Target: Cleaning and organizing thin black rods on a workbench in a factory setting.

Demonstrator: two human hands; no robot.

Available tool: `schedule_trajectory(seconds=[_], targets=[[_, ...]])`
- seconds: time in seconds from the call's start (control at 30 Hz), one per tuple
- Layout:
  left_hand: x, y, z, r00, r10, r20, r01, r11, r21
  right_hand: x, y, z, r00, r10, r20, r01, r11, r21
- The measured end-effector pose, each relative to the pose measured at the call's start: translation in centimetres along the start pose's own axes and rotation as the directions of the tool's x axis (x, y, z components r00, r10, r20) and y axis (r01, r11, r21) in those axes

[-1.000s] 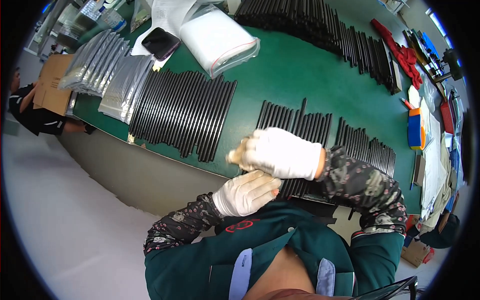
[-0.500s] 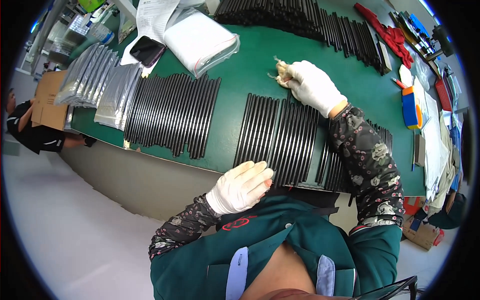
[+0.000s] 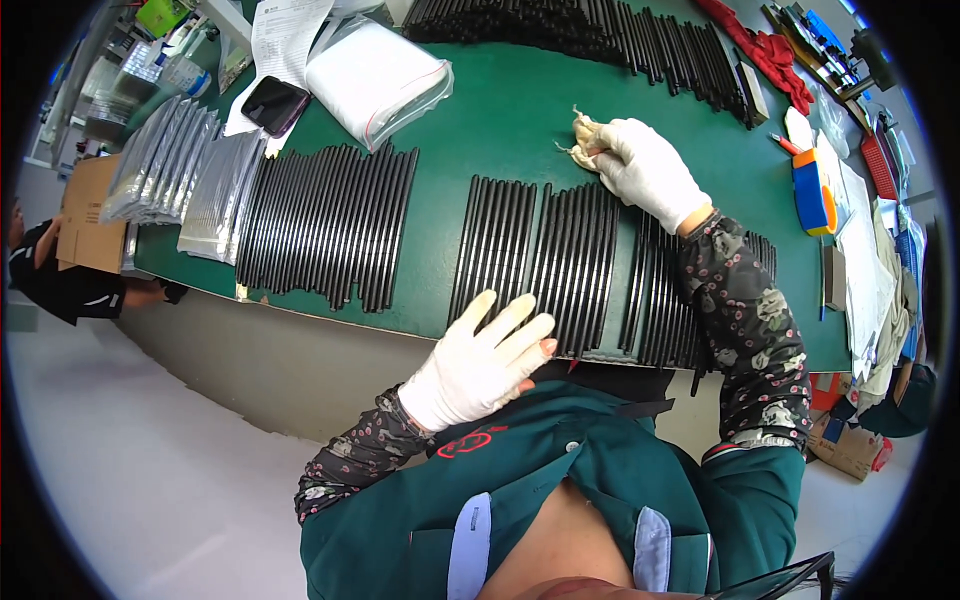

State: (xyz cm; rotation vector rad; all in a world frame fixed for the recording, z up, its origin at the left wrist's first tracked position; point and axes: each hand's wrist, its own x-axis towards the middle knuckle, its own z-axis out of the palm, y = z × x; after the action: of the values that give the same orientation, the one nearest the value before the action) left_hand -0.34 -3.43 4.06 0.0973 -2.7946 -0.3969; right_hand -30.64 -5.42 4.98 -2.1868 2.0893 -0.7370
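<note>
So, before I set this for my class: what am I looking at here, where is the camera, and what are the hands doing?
No machine here: a person works with two gloved hands. The single picture comes from a wide-angle camera on their head, looking down, so straight edges bend and their green jacket fills the bottom. The green table carries rows of thin black rods, a stack of silvery bags, a clear bag, a dark phone and papers. The right hand presses a pale cloth onto the table, just beyond the rods. The left hand is open and empty, fingers spread at the near edge beside the rods. Another person sits at far left.
</note>
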Motion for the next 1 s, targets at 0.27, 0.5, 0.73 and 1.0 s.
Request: schedule_trajectory(seconds=[0.27,0.5,0.73,1.0], targets=[[-1.3,-0.5,-0.7,0.999,-0.048,0.016,0.049,0.998,-0.029,-0.2,-0.6,-0.6,0.998,-0.018,-0.056,0.018,1.0,-0.008],[-2.9,-0.5,1.4,0.991,0.056,-0.119,-0.058,0.998,-0.007,-2.9,-10.6,1.0,0.785,-0.59,0.189,0.396,0.713,0.578],[-1.0,-0.9,1.3,0.971,0.08,-0.225,-0.071,0.996,0.048,1.6,-6.7,1.7,0.921,-0.389,-0.011,0.388,0.915,0.106],[-0.7,-1.0,1.3,0.958,0.106,-0.267,-0.104,0.994,0.022,3.7,-6.6,2.3,0.923,-0.372,-0.102,0.38,0.922,0.07]])
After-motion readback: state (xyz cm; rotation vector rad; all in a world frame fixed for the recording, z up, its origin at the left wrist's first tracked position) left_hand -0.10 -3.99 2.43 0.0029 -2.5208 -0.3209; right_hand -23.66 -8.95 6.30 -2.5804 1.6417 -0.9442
